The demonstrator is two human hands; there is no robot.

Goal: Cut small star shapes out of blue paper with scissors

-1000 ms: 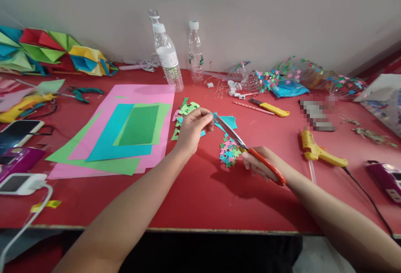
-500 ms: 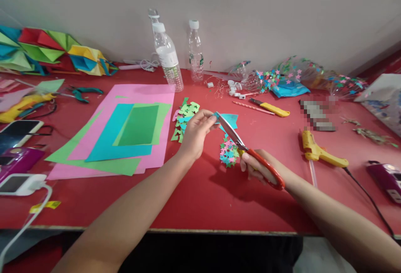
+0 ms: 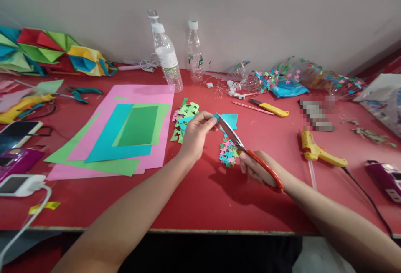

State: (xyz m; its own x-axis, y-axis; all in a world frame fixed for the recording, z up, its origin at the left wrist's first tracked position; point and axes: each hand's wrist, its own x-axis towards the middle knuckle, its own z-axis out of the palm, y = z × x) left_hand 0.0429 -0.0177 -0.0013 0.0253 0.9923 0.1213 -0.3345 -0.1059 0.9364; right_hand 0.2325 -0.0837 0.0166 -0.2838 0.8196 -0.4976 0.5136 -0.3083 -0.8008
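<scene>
My left hand (image 3: 196,135) pinches a small blue piece of paper (image 3: 216,116), most of it hidden by the fingers. In my right hand (image 3: 253,166) are scissors with red handles (image 3: 266,170); their blades point up and left, tips at the blue piece. Below the blades lies a pile of small paper stars (image 3: 227,152) in pink, green and blue. A larger blue paper piece (image 3: 231,120) rests on the table behind the blades. Cut paper scraps (image 3: 188,109), mostly green, lie just left of and behind my left hand.
Pink, green and blue paper sheets (image 3: 106,164) are stacked on the left. Clear bottles (image 3: 169,58) stand by the wall. On the right are a yellow utility knife (image 3: 275,109), a yellow glue gun (image 3: 313,145) with its cord, and a purple power strip (image 3: 385,177).
My left hand has shifted slightly right and down, still pinching the blue piece. The scissors' handles have dropped a little, while the tips stay near the paper.
</scene>
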